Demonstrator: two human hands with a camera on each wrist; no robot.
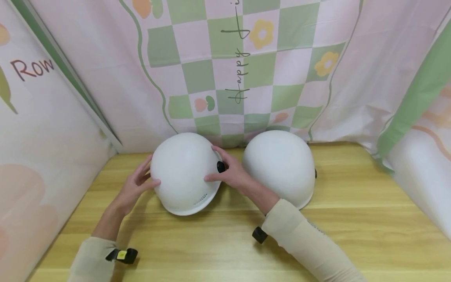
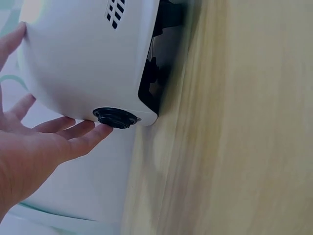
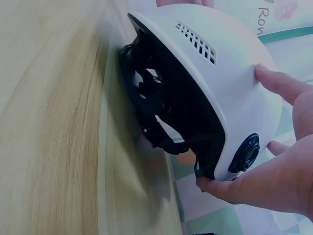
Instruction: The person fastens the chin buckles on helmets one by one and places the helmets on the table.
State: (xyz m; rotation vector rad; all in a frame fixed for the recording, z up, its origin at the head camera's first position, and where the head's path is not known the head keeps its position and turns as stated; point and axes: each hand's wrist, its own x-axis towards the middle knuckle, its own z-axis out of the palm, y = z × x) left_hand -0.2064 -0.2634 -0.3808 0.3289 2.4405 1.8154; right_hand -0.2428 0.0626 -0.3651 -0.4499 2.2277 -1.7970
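A white helmet (image 1: 183,172), with small vent holes along its front and a black round knob (image 3: 244,152) on its side, is tilted between my two hands. My left hand (image 1: 132,190) holds its left side, thumb on the shell and fingers by another black knob (image 2: 115,117). The right hand (image 1: 230,168) grips the opposite side, thumb on the shell and a fingertip at the rim. Black straps (image 3: 146,98) hang inside the raised edge, in the right wrist view. A second white helmet (image 1: 278,164) sits to the right, behind my right forearm.
The helmets are on or over a wood-grain table (image 1: 197,243). A checked, flowered curtain (image 1: 229,78) hangs directly behind them. Another printed cloth panel (image 1: 46,137) borders the left side, and a green-edged one (image 1: 405,102) the right.
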